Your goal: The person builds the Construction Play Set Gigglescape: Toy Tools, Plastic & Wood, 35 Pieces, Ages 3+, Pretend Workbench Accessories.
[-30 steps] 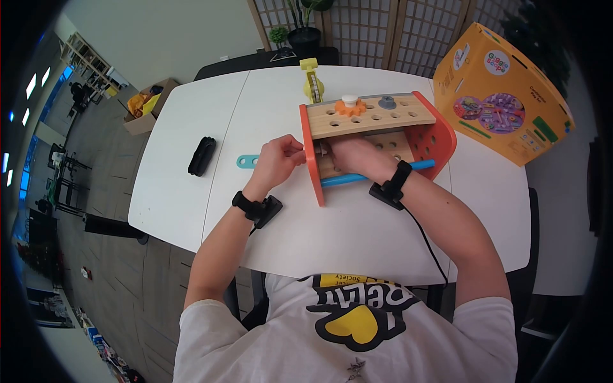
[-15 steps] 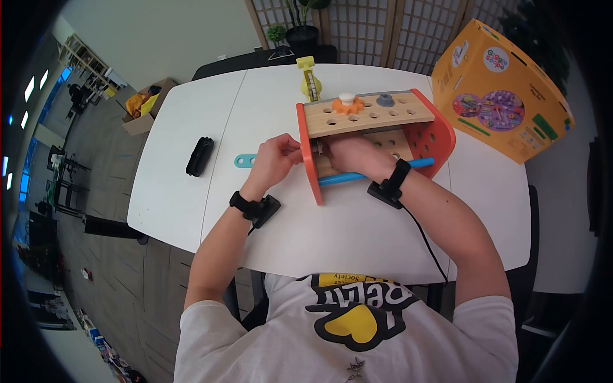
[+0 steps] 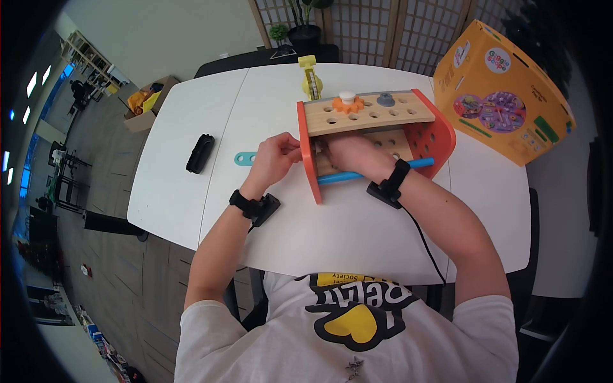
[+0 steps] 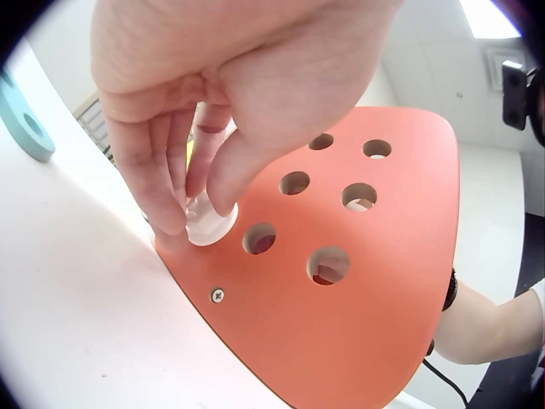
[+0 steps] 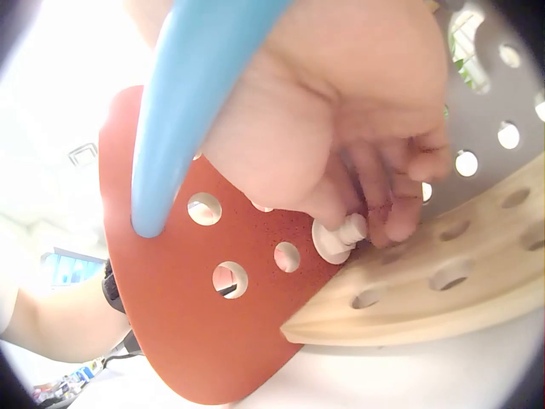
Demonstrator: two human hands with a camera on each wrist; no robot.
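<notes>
The toy workbench has a red side panel (image 4: 383, 256) with round holes, a wooden top (image 3: 377, 118) and a blue bar (image 3: 345, 177). Outside the panel, my left hand (image 3: 274, 159) pinches a white round piece (image 4: 210, 223) against a hole low on it. My right hand (image 3: 357, 156) reaches inside the workbench over the bar. Its fingers are around a white piece (image 5: 339, 239) with a stub, which sits on the panel's inner face beside the lower wooden board (image 5: 426, 285). An orange gear (image 3: 348, 106) and a grey piece (image 3: 385, 100) stand on the top.
A teal strip with holes (image 3: 244, 158) lies left of my left hand, and a black case (image 3: 200, 154) farther left. A yellow toy (image 3: 311, 80) stands behind the workbench. The large orange box (image 3: 504, 96) is at the back right of the white table (image 3: 172, 185).
Both hands stay at the red panel, with only slight finger movement. The view has shifted a little.
</notes>
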